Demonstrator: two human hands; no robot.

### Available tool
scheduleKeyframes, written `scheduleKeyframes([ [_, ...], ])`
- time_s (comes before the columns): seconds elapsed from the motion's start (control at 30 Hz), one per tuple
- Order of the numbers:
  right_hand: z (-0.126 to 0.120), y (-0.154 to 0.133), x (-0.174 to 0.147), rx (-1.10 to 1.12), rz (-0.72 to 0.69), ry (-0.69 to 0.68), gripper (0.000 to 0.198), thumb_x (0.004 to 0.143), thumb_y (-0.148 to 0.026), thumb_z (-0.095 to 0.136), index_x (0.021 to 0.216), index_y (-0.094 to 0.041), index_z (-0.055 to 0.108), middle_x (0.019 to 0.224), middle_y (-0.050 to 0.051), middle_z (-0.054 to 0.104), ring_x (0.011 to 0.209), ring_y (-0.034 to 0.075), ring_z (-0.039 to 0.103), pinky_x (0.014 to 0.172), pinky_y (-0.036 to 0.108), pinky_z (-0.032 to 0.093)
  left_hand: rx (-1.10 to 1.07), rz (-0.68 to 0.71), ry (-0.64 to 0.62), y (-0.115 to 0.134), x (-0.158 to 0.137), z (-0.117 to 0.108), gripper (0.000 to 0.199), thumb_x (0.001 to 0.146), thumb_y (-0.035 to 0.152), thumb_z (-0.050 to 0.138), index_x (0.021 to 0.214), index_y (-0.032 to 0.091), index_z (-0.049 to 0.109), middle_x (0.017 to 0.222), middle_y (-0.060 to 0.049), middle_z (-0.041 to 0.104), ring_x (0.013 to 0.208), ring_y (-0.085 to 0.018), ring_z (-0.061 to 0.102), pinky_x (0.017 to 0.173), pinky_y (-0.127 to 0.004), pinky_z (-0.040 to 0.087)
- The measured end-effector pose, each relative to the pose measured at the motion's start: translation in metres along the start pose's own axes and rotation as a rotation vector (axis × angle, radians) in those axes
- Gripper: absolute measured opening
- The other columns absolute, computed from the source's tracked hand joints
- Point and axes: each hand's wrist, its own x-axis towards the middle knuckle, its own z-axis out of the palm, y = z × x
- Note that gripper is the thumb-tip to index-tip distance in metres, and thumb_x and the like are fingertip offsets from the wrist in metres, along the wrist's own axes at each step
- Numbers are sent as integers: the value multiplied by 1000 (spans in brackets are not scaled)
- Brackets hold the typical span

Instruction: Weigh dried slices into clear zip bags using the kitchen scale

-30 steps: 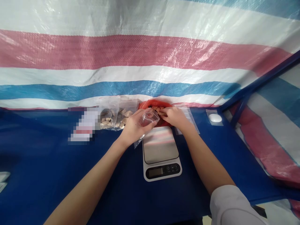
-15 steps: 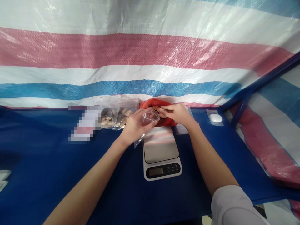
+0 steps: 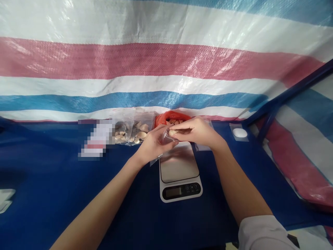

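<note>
So two zip bags (image 3: 143, 117) left of center already hold curved tan pieces (image 3: 142, 135), and the crinkly red bag (image 3: 161, 118) mid-frame still has rough brownish chunks (image 3: 174, 122). Left hand (image 3: 153, 143) has its fingers clamped on a clear, floppy pouch (image 3: 166, 138) near center; right hand (image 3: 203, 132) pinches a pale chunk (image 3: 172, 132) at its mouth, so I'd call this one unfinished. Shiny steel-topped scale (image 3: 179, 163) sits just below on the blue worktop (image 3: 125, 211).
</note>
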Motion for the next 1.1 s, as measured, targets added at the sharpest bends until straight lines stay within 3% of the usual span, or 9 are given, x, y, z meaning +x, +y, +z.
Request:
scheduleKeyframes([
  [0.17, 2, -10, 2, -119, -9, -40, 19, 89, -26, 64, 96, -19, 81, 76, 0, 71, 78, 16, 66, 68, 26, 46, -8, 17, 0, -2, 1, -1, 29, 84, 30, 74, 109, 17, 70, 117, -11, 72, 108, -26, 68, 98, -39, 54],
  [0.43, -1, -8, 1, -123, 84, -119, 23, 88, -22, 66, 106, -29, 80, 102, -2, 78, 85, 18, 70, 77, 27, 53, -21, -66, 42, -6, -1, 0, 49, 79, 37, 80, 123, 17, 68, 123, -14, 71, 115, -30, 67, 103, -46, 52],
  [0.57, -3, -5, -1, -68, 70, -99, 25, 86, -24, 70, 108, -30, 80, 107, -3, 79, 86, 19, 73, 80, 28, 57, -23, -98, 59, -6, -2, -1, 58, 79, 40, 80, 131, 17, 65, 122, -14, 71, 109, -28, 69, 97, -44, 56],
  [0.7, -14, 6, -4, -28, 67, -38, 26, 88, -32, 70, 112, -27, 80, 109, 1, 79, 91, 21, 75, 84, 31, 58, 3, -122, 79, -6, -1, -3, 54, 81, 41, 78, 127, 15, 67, 117, -13, 73, 103, -27, 71, 93, -43, 58],
  [0.8, -21, 19, -4, -132, 139, 13, 23, 88, -31, 70, 108, -26, 81, 107, 2, 80, 92, 22, 75, 84, 32, 56, 21, -140, 105, -8, -1, -6, 51, 81, 44, 78, 124, 17, 69, 118, -13, 73, 107, -29, 71, 96, -46, 58],
  [0.9, -18, 36, -2, -313, 223, -19, 22, 91, -35, 69, 106, -26, 81, 102, 3, 81, 89, 23, 74, 82, 32, 53, 35, -143, 128, -9, 0, -8, 48, 81, 46, 78, 120, 19, 71, 119, -12, 73, 112, -31, 69, 101, -47, 56],
  [1.1, 7, 57, 5, -589, 198, -131, 28, 100, -34, 55, 114, -25, 78, 104, 7, 79, 94, 23, 72, 84, 30, 49, 52, -162, 107, -8, 0, -7, 53, 82, 47, 77, 125, 17, 69, 120, -13, 73, 113, -30, 69, 104, -46, 54],
])
